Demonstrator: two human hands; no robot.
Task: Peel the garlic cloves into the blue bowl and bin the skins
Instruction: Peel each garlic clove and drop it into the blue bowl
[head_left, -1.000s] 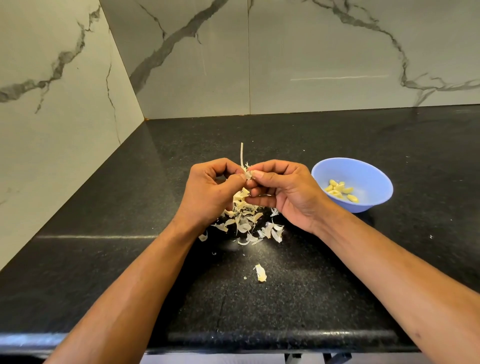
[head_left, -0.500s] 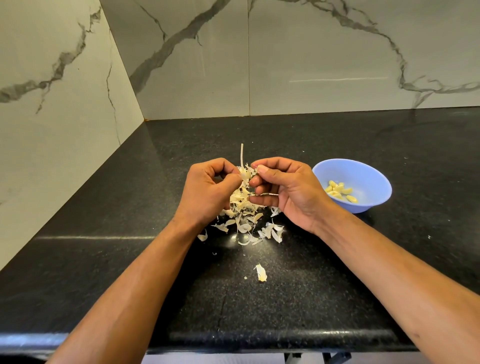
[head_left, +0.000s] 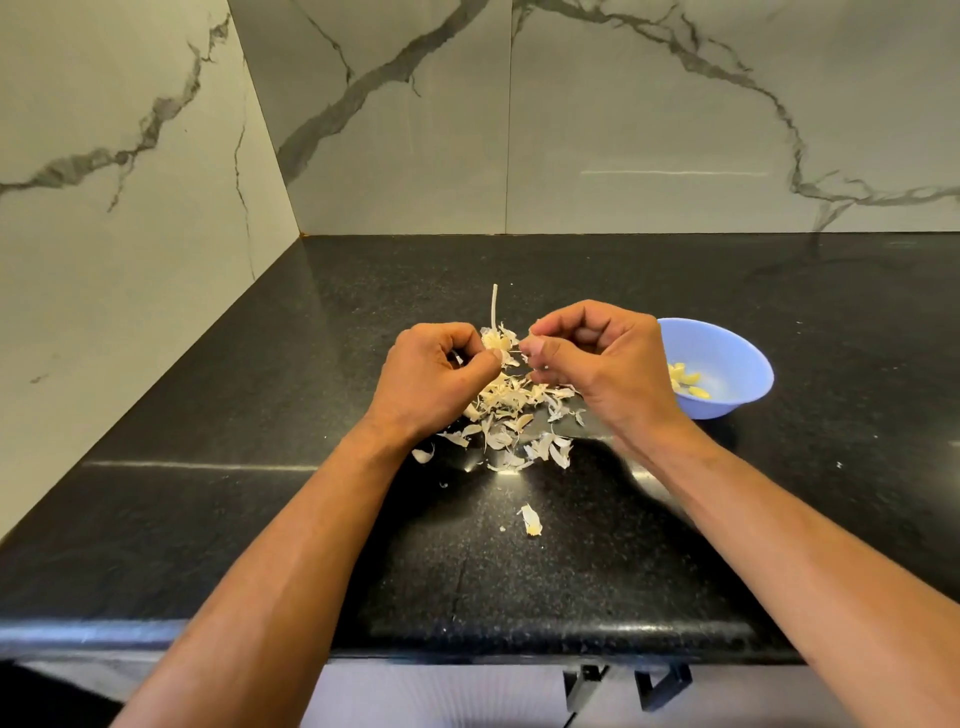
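At frame centre, left hand (head_left: 426, 384) pinches the garlic stalk (head_left: 494, 332); right hand (head_left: 597, 364) pinches skin off it. Peeled cloves (head_left: 685, 382) fill the blue bowl (head_left: 737, 358) at right; loose skins (head_left: 511, 421) remain unbinned.

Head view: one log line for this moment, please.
left hand grips garlic head | right hand pinches skin | blue bowl holds cloves | skins unbinned

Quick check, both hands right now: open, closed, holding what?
Left hand: closed, gripping the garlic bulb remnant with its stalk up.
Right hand: fingers curled, thumb and finger pinched; what they pinch cannot be told.
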